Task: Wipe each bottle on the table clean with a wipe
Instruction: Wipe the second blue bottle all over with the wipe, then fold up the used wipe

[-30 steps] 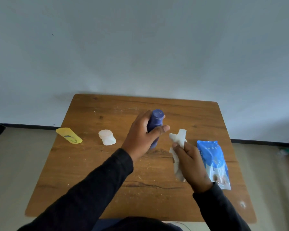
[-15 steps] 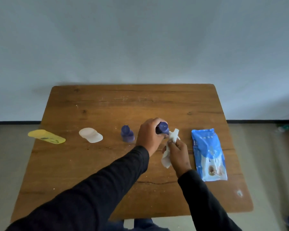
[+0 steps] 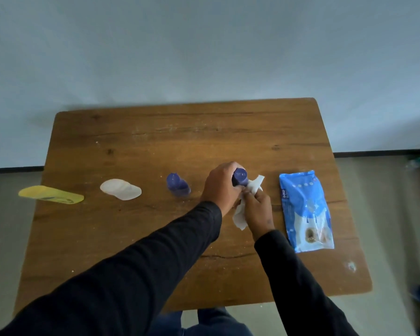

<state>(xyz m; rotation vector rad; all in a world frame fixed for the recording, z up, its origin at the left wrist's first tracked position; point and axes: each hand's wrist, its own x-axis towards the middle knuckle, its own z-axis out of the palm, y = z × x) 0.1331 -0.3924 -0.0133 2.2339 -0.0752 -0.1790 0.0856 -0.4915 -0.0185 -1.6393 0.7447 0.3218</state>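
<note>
Right hand (image 3: 258, 209) pinched white wipe (image 3: 243, 213) against held blue bottle (image 3: 239, 179). Left hand (image 3: 222, 186) gripped that bottle above wooden table (image 3: 180, 141), mid-table. Second blue bottle (image 3: 177, 185), white bottle (image 3: 120, 189), yellow bottle (image 3: 50, 195) stood leftward; wipe pack (image 3: 306, 212) right.

Left hand (image 3: 220, 186) hides bottle (image 3: 239, 178) body; pack (image 3: 306, 210) print blurred.

one head-worn camera looks steeply down over the table (image 3: 155, 146), edges slightly blurred.
</note>
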